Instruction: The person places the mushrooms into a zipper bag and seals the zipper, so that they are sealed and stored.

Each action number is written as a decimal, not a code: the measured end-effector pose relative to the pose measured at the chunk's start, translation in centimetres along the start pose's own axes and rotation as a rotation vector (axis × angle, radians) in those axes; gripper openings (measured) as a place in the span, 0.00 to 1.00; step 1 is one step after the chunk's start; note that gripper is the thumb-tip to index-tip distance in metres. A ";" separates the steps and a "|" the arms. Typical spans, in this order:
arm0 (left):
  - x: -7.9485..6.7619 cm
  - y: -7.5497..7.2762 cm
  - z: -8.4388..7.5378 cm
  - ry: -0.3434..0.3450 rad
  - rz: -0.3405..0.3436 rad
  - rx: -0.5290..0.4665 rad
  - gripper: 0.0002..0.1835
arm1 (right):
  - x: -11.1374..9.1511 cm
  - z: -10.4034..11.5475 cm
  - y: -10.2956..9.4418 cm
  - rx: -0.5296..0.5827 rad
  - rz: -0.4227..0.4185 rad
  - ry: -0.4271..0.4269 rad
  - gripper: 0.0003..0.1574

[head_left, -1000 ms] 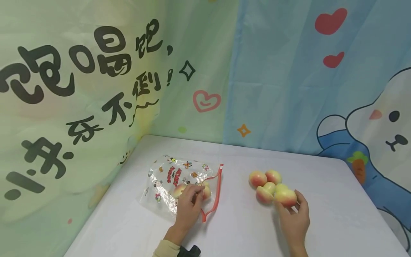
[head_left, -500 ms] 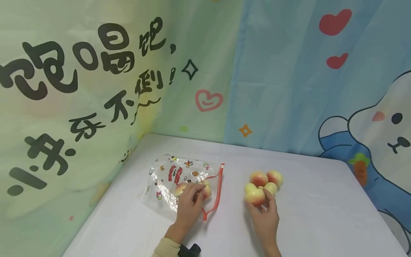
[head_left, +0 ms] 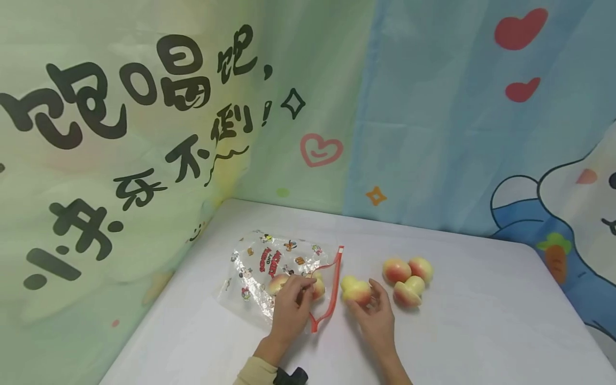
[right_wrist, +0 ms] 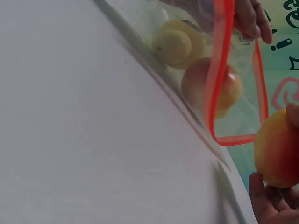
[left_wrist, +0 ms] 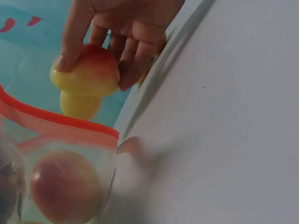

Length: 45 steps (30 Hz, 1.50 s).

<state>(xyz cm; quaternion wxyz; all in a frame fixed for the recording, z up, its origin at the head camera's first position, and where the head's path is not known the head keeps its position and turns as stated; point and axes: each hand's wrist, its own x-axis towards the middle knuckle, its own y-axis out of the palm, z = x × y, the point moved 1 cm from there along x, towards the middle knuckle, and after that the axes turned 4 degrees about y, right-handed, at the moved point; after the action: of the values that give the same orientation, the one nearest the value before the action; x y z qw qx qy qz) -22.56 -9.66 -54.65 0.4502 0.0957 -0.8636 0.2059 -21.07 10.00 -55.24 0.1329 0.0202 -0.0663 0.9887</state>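
My right hand [head_left: 377, 316] grips a yellow-red mushroom [head_left: 358, 293] just right of the clear bag [head_left: 250, 259]; nearer the left edge of the table [head_left: 481, 310], my left hand [head_left: 291, 306] seems to pinch the bag.

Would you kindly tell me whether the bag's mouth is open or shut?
It is open: the right wrist view shows the bag with its red edges spread apart.

There is one clear bag [head_left: 281, 264]; there are six mushroom-shaped pieces [head_left: 358, 293] in view.
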 end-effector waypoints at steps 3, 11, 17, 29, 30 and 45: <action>0.0 0.2 -0.1 0.008 0.005 0.002 0.12 | -0.1 -0.4 0.2 0.028 0.054 0.022 0.44; 0.2 0.2 -0.5 0.028 0.006 -0.009 0.08 | -0.3 -0.8 0.8 0.076 0.138 0.010 0.42; 0.2 0.5 -1.0 0.036 0.022 -0.013 0.10 | -0.4 -0.4 1.8 0.010 0.218 -0.030 0.40; 0.1 0.5 -1.1 0.052 0.039 0.000 0.11 | -0.4 -0.6 3.3 -0.070 0.262 -0.111 0.40; 0.1 0.4 -1.1 0.054 0.040 -0.001 0.11 | -0.5 -0.5 3.4 -0.089 0.256 -0.123 0.40; 0.1 0.4 -0.7 0.043 0.042 -0.002 0.08 | 0.0 -0.8 5.0 -0.061 0.259 -0.224 0.38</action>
<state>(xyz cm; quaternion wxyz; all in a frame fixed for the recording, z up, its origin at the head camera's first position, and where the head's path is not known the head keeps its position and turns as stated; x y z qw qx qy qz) -22.22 -8.97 -54.35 0.4646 0.0727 -0.8556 0.2164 -22.43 5.31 -56.63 -0.0030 0.1175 -0.1128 0.9866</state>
